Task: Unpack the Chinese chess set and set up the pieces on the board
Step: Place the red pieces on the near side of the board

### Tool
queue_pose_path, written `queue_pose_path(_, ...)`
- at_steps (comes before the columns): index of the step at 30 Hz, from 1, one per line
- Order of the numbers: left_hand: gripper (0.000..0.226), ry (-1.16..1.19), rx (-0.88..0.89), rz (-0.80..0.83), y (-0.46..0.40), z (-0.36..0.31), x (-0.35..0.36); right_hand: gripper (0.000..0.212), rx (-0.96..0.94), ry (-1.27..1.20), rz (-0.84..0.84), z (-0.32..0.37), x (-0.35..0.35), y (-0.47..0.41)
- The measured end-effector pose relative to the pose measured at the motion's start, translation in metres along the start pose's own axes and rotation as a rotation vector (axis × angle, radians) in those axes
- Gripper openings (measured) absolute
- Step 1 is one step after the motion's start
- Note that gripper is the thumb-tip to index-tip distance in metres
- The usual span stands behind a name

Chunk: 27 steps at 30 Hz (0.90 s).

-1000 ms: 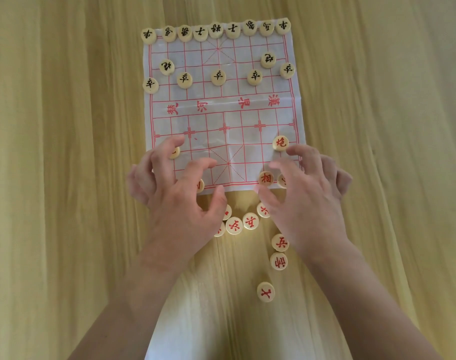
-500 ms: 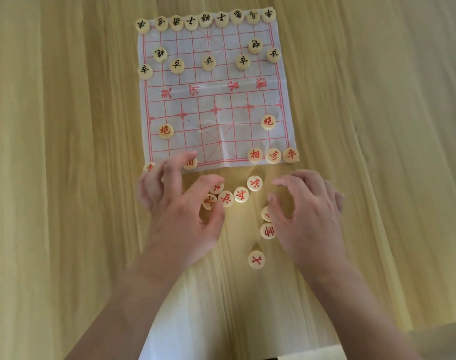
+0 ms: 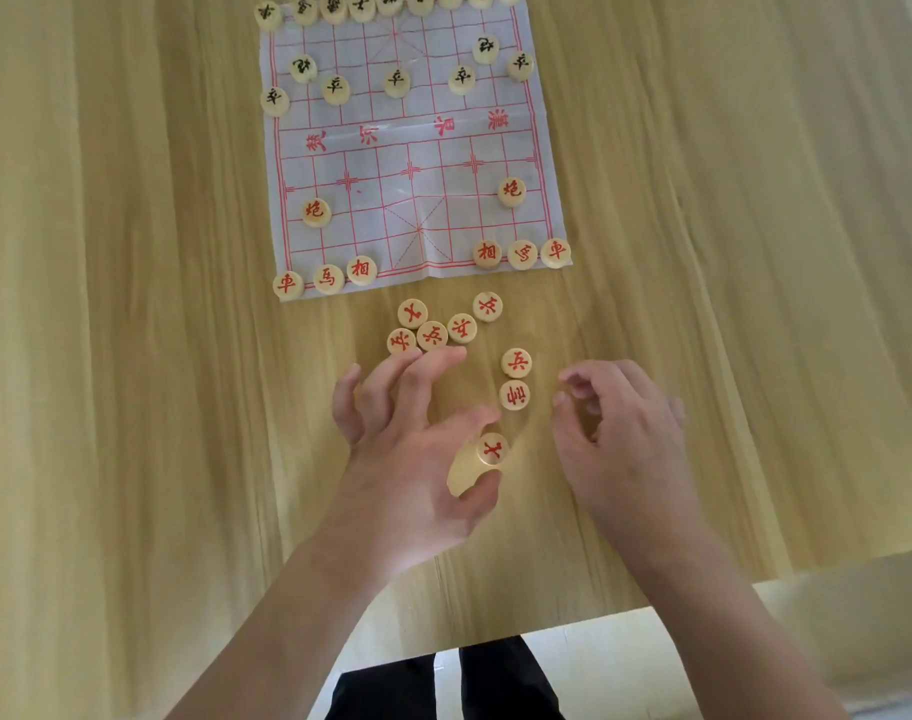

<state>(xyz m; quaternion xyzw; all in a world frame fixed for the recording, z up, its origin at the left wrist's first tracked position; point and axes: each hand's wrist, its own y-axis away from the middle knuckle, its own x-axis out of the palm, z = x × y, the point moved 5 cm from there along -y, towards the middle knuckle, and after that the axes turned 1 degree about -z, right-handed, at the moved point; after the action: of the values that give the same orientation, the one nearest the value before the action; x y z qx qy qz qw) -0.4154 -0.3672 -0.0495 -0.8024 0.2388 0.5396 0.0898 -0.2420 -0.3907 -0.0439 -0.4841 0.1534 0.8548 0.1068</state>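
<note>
Wooden table (image 3: 132, 356): both hands have drawn back off the board (image 3: 417, 148). Left hand (image 3: 407, 459) spread, empty; right hand (image 3: 620, 449) loosely curled, empty. Loose red pieces (image 3: 433, 335) await placing.

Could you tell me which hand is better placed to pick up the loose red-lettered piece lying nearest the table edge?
The left hand. Its thumb and forefinger already bracket the round pale wooden piece with a red character, with the grip not closed. The right hand hovers further right, fingers loosely curled and holding nothing.
</note>
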Motion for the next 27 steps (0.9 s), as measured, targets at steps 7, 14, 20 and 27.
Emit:
queue_pose_path(7, 0.015, 0.016, 0.058, -0.119, 0.0, 0.0, 0.0, 0.014, -0.007, 0.005, 0.003, -0.001, -0.004, -0.001)
queue_pose_path(14, 0.017, -0.046, -0.112, -0.342, -0.002, 0.034, -0.032, 0.016, -0.078, 0.031, -0.011, 0.026, -0.001, -0.014)
queue_pose_path(20, 0.016, -0.088, -0.209, -0.431, -0.006, 0.057, -0.05, 0.028, -0.224, 0.104, -0.003, 0.065, 0.017, -0.034)
queue_pose_path(27, 0.016, -0.075, -0.245, -0.465, -0.014, 0.073, -0.059, 0.031, -0.27, 0.225, 0.025, 0.089, 0.038, -0.054)
